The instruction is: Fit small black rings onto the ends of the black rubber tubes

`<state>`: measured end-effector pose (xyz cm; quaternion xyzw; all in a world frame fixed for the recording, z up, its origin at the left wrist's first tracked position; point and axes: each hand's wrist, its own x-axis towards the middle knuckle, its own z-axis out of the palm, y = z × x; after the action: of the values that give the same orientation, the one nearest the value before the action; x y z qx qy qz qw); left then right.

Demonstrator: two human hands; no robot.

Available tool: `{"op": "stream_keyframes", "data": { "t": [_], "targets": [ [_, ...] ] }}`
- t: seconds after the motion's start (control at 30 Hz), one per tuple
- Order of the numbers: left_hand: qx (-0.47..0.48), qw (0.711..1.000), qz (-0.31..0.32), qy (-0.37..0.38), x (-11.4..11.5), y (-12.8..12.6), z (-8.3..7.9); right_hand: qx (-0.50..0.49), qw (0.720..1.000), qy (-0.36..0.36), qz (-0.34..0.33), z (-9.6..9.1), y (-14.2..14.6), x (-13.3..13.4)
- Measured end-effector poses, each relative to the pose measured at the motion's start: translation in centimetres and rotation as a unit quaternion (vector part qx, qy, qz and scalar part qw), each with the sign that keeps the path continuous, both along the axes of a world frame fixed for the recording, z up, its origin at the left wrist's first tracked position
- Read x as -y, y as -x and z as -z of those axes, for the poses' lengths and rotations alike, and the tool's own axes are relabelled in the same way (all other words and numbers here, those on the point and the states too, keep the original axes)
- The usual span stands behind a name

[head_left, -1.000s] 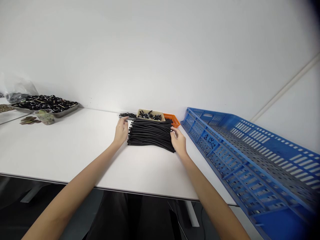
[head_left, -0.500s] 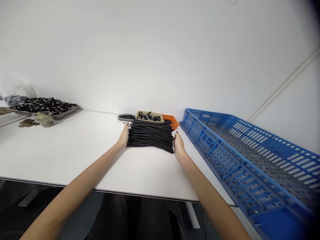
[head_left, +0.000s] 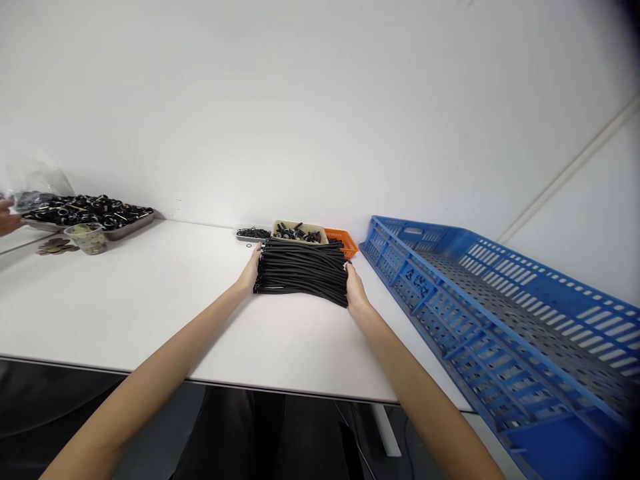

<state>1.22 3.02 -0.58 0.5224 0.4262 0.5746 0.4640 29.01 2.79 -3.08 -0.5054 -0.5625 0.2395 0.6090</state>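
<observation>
A wide pile of thin black rubber tubes (head_left: 303,267) lies side by side on the white table (head_left: 200,320). My left hand (head_left: 249,272) rests against their left ends, palm inward and fingers stretched along the row. At the opposite ends, my right hand (head_left: 355,287) touches the tubes with its palm side, fingers straight and partly hidden. The pile sits between both hands. Just beyond it are a cream tray (head_left: 280,224) of small black and metal parts, an orange basket (head_left: 351,247) and a grey tray of black rings (head_left: 254,233).
A long blue plastic crate (head_left: 425,293) stands on the right. Far left are a metal tray (head_left: 133,229) heaped with black rings, a clear cup (head_left: 89,240), flat discs (head_left: 56,247) and a plastic bag (head_left: 37,179). Another person's hand (head_left: 7,219) shows at the left edge.
My right hand has moved slightly left, closer against the tube ends. My left hand has shifted a little toward the pile. Another person's hand has appeared at the far left.
</observation>
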Motion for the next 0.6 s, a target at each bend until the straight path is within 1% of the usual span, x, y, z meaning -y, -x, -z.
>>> {"op": "stream_keyframes", "data": {
  "t": [0.07,0.13,0.2,0.37,0.47,0.6],
  "targets": [
    [0.001,1.000,0.013,-0.001,0.2,-0.1,-0.2,-0.052,0.998,0.025,-0.006,-0.2,0.2,0.2],
    [-0.002,1.000,0.022,-0.004,0.6,-0.1,-0.5,-0.082,0.996,0.033,-0.017,-0.4,0.3,0.5],
    [-0.001,1.000,0.028,-0.013,1.0,-0.3,-0.9,-0.077,0.996,0.029,-0.027,-0.5,0.3,0.6],
    [0.002,0.998,0.059,-0.035,1.9,-0.6,-1.9,-0.021,0.999,0.019,-0.028,-0.7,0.3,0.7],
    [0.017,0.998,0.062,-0.026,2.0,-0.7,-2.2,-0.046,0.998,0.032,-0.030,-0.7,0.4,0.6],
    [0.027,0.998,0.062,-0.019,1.9,-0.8,-2.0,-0.071,0.994,0.068,-0.038,-0.7,0.3,0.5]
  ]
}}
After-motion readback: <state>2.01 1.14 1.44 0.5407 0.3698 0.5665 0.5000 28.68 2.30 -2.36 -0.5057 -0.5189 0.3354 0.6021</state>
